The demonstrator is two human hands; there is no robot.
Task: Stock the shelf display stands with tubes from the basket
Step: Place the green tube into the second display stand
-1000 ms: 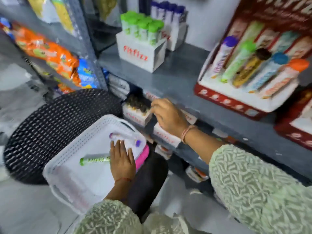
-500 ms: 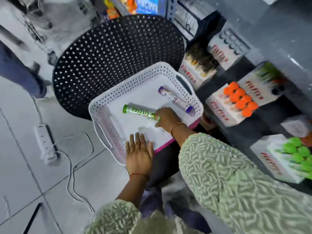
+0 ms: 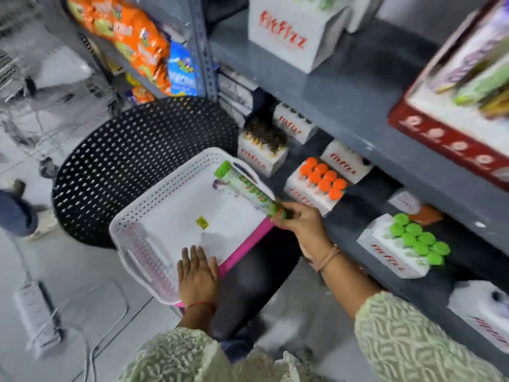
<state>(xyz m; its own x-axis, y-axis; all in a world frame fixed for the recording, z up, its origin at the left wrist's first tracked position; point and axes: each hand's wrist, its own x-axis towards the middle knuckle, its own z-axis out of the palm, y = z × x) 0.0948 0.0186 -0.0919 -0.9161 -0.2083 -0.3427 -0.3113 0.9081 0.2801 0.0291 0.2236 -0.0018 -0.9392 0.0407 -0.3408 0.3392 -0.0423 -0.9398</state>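
You have a single wide-angle view, worn on your head, looking steeply down and forward past your two pale green patterned sleeves (image 3: 413, 343), close enough that your forearms fill the lower edge. It faces the white perforated plastic basket (image 3: 154, 216) near the middle of the frame, with the black perforated round seat (image 3: 132, 150) beyond it and the grey tiled floor (image 3: 82, 299) to the left. The grey metal shelf unit (image 3: 358, 86) runs diagonally down the right side, its nearer parts blurred and bent by the lens, and no second view overlaps it.
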